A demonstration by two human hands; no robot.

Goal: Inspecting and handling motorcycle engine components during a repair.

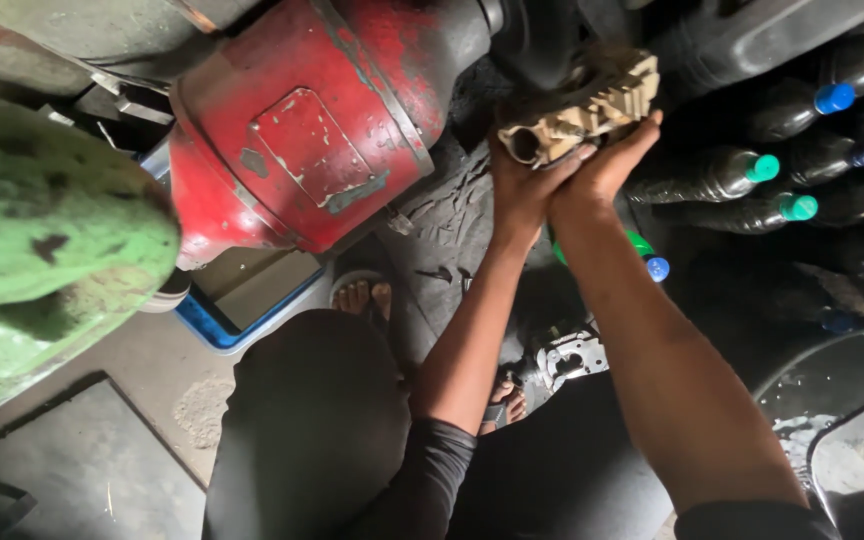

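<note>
Two hands raised together, both on one part: a grimy tan finned metal casting [584, 108], held up in front of the dark underside of a machine. Left hand [524, 185] cups it from below and the side, fingers wrapped onto the round opening end; right hand [607, 165] presses against the other side, palm up, fingertips reaching the upper fins. Both closed around the casting, wrists touching just beneath it. Casting sits high in the frame, just right of a large red machine housing [302, 130] with chipped paint and a square cover plate. Green painted body [47, 230] fills the left edge, out of focus. Right side: a row of dark plastic bottles [722, 175] lying on the ground with green and blue caps. Below the arms, a small bright metal part [570, 358] lies on the dirty floor beside the person's sandalled feet. Blue tray [242, 315] under the red housing. Metal basin rim [832, 375] at lower right, contents wet, unclear.
</note>
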